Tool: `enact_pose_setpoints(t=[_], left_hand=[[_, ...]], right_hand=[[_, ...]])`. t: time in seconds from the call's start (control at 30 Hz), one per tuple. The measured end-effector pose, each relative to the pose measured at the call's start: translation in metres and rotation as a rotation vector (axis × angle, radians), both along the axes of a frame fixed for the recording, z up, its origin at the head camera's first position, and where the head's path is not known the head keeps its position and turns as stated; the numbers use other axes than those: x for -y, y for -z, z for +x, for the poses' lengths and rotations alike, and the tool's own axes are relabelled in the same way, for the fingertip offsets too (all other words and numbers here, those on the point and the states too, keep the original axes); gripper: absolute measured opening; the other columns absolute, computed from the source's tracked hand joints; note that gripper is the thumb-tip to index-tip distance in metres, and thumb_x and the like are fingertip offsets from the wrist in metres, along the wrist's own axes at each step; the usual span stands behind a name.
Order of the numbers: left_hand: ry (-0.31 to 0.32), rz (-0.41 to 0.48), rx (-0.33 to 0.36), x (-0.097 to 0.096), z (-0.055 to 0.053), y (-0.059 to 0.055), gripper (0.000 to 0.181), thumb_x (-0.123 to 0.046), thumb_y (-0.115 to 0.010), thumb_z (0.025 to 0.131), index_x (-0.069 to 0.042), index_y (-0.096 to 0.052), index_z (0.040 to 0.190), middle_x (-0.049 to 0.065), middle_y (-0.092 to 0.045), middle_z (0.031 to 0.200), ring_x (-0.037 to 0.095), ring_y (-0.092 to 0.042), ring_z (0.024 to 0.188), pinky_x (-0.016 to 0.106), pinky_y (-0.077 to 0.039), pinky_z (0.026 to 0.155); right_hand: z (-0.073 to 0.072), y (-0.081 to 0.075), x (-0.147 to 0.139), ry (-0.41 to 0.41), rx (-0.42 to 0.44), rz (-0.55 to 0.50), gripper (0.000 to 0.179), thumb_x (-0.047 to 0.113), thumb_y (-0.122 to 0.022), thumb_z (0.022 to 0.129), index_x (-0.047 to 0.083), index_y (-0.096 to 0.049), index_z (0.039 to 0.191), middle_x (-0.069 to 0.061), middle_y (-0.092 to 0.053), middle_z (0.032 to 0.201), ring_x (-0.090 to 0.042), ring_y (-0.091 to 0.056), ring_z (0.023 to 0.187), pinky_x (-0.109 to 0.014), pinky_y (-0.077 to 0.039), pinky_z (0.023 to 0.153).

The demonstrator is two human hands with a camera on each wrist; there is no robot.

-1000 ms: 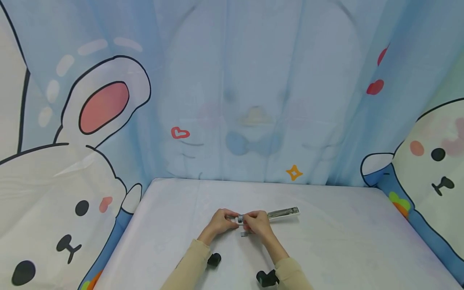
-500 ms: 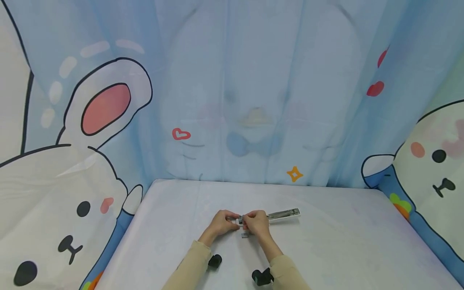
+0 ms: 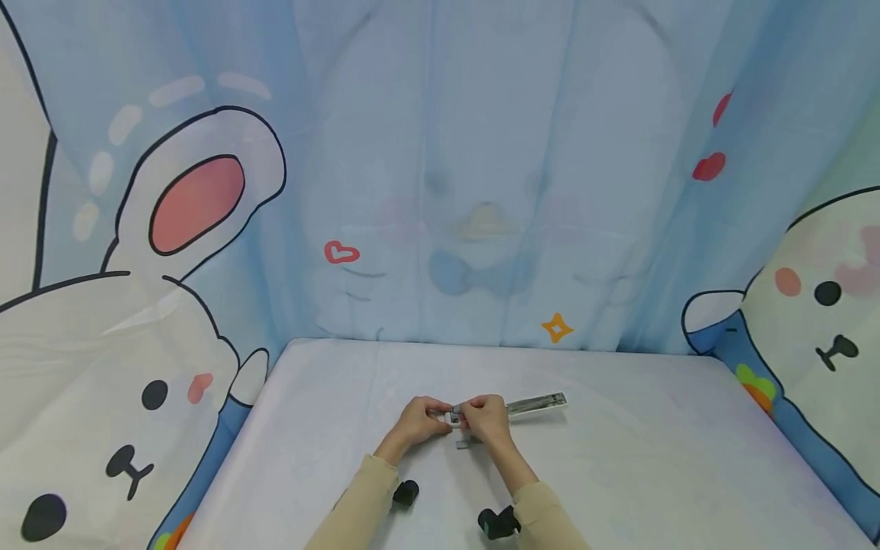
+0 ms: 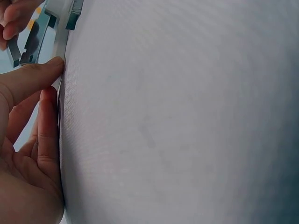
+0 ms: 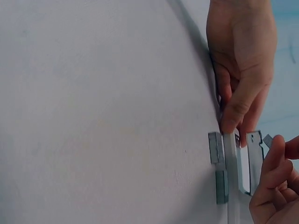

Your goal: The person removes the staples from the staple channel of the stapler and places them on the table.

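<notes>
An opened-out white stapler (image 3: 543,404) with bare metal inner parts lies long across the table. In the head view my left hand (image 3: 415,421) pinches its left end between thumb and fingers; the left wrist view shows the thumb (image 4: 44,72) on its edge. My right hand (image 3: 486,418) is over its middle. In the right wrist view, this hand's fingertips pinch a small grey staple strip (image 5: 267,140) beside the raised metal plate (image 5: 254,161). Two more staple strips (image 5: 216,147) lie on the tabletop along the stapler's near side.
A white cloth (image 3: 653,458) covers the table. Behind its far edge hangs a blue curtain (image 3: 385,153) with cartoon animals. Dark wrist cameras (image 3: 406,493) sit below both wrists, close over the cloth.
The right forearm has shifted slightly left, its hand tilting a little over the stapler. The left hand keeps its hold, and the stapler stays in place.
</notes>
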State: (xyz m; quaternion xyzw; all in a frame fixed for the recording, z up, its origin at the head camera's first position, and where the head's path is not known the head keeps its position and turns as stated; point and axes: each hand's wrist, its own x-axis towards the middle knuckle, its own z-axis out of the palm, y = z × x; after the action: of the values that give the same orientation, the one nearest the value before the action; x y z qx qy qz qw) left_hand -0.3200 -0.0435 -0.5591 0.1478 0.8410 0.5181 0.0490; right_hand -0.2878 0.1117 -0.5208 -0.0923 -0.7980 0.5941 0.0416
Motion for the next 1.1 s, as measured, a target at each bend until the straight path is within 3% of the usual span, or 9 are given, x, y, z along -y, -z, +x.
enact_pose_setpoints(t=[0.13, 0.3, 0.63, 0.9, 1.1], left_hand=[[-0.004, -0.002, -0.005, 0.0, 0.0, 0.0, 0.031, 0.0, -0.083, 0.072, -0.001, -0.077, 0.102, 0.006, -0.06, 0.088, 0.007, -0.046, 0.062, 0.021, -0.038, 0.056], [-0.007, -0.003, 0.004, 0.0, 0.001, -0.001, 0.032, 0.001, -0.082, 0.073, -0.001, -0.076, 0.104, 0.003, -0.058, 0.086, 0.007, -0.046, 0.063, 0.021, -0.039, 0.057], [-0.005, 0.009, 0.006, -0.001, 0.002, 0.0, 0.031, 0.003, -0.082, 0.074, 0.001, -0.075, 0.104, 0.007, -0.058, 0.088, 0.009, -0.047, 0.066, 0.023, -0.04, 0.059], [-0.005, -0.003, -0.003, 0.0, 0.003, 0.0, 0.031, 0.002, -0.082, 0.073, 0.0, -0.076, 0.103, 0.005, -0.057, 0.087, 0.009, -0.047, 0.066, 0.023, -0.04, 0.059], [0.006, 0.011, -0.012, 0.0, 0.005, -0.002, 0.031, 0.003, -0.081, 0.073, 0.002, -0.075, 0.103, 0.007, -0.057, 0.084, 0.009, -0.045, 0.064, 0.023, -0.039, 0.058]], right_hand=[[0.003, -0.002, -0.008, -0.005, 0.044, -0.044, 0.012, 0.0, -0.06, 0.085, -0.01, -0.067, 0.087, -0.01, -0.066, 0.07, -0.012, -0.061, 0.053, -0.024, -0.049, 0.051], [0.008, 0.0, -0.018, 0.006, 0.086, -0.012, 0.013, 0.004, -0.061, 0.085, -0.006, -0.068, 0.088, -0.007, -0.068, 0.07, -0.011, -0.061, 0.055, -0.023, -0.046, 0.051], [0.016, 0.004, -0.039, 0.01, 0.089, 0.076, 0.014, 0.007, -0.064, 0.082, -0.001, -0.068, 0.071, -0.001, -0.062, 0.058, -0.01, -0.053, 0.054, -0.023, -0.041, 0.051], [0.02, 0.01, -0.055, -0.006, 0.122, 0.084, 0.019, 0.009, -0.064, 0.086, -0.004, -0.068, 0.074, -0.003, -0.063, 0.061, -0.01, -0.056, 0.054, -0.022, -0.045, 0.053], [0.02, 0.013, -0.066, 0.013, 0.139, 0.113, 0.02, 0.008, -0.062, 0.084, -0.001, -0.066, 0.067, -0.001, -0.06, 0.059, -0.011, -0.054, 0.054, -0.024, -0.043, 0.052]])
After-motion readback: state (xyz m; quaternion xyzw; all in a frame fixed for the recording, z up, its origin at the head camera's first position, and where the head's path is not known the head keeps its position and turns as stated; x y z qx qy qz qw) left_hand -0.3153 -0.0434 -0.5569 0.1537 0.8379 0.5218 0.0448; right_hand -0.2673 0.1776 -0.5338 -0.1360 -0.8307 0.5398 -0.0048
